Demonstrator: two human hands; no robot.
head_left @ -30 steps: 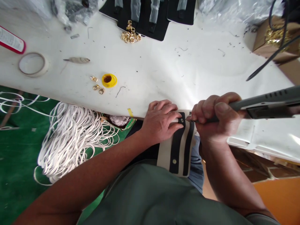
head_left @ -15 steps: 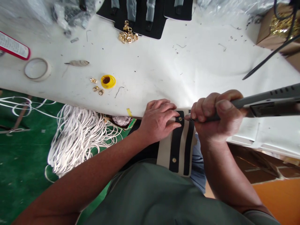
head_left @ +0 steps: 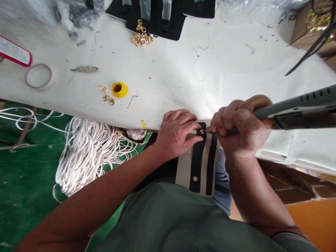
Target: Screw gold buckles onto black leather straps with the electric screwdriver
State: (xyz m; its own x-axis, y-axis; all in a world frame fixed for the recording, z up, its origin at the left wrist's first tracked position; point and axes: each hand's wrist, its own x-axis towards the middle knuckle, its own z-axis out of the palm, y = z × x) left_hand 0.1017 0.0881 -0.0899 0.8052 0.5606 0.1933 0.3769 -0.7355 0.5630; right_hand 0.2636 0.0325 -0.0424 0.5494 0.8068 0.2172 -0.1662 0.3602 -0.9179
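A beige panel with black strips (head_left: 195, 162) lies across my lap against the table edge, with a gold fitting (head_left: 195, 179) on its lower part. My left hand (head_left: 177, 133) rests on the panel's upper end, fingers stretched out. Its index finger and thumb lie on either side of a second gold fitting (head_left: 202, 131). My right hand (head_left: 243, 126) is wrapped round the front of a grey power screwdriver (head_left: 301, 108), which lies almost level. The driver's tip points left, close to the upper fitting; whether it touches is unclear.
On the white table (head_left: 170, 80) are a yellow ring-shaped holder (head_left: 119, 90), small gold hardware (head_left: 142, 38), an awl-like tool (head_left: 85, 69), a tape roll (head_left: 39, 77) and black pieces (head_left: 170, 29). A black cable (head_left: 301, 63) hangs at right. White cord (head_left: 81, 154) lies heaped at left.
My right hand and the screwdriver have shifted very slightly left. The black cable has swung right and up. My left hand stays in place on the panel.
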